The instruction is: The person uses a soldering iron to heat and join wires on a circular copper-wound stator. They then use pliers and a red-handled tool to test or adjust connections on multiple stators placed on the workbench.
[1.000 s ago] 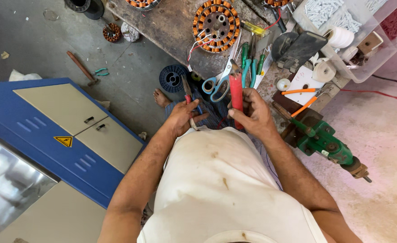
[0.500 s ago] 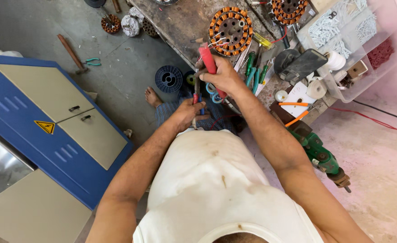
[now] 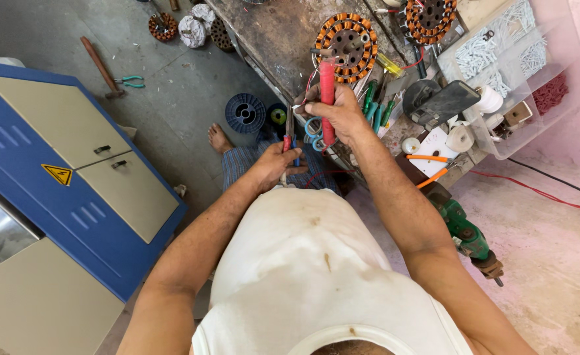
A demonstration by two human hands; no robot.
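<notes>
Your right hand (image 3: 337,113) was closed around the red cylindrical handle of a tool (image 3: 327,98), fingers wrapped tight, with the handle standing up out of your fist and its metal end reaching the round copper-wound motor stator (image 3: 347,47) that lay near the front edge of the worn grey workbench (image 3: 273,33). Your left hand (image 3: 275,166) sat lower, off the bench's front edge and close to your white shirt, pinched around small red-and-blue-handled pliers (image 3: 290,141) that pointed up toward the other fist. Blue-handled scissors (image 3: 314,129) lay at the bench edge, just beside your right hand, and green-handled screwdrivers (image 3: 374,108) lay just to its right. Farther along the bench, a second copper-wound stator (image 3: 431,16) sat toward the back, beside a clear plastic compartment box (image 3: 520,72) of small white parts. On the floor left of the bench stood a black wire spool (image 3: 244,112), with a blue metal cabinet (image 3: 73,171) well apart to the left.
</notes>
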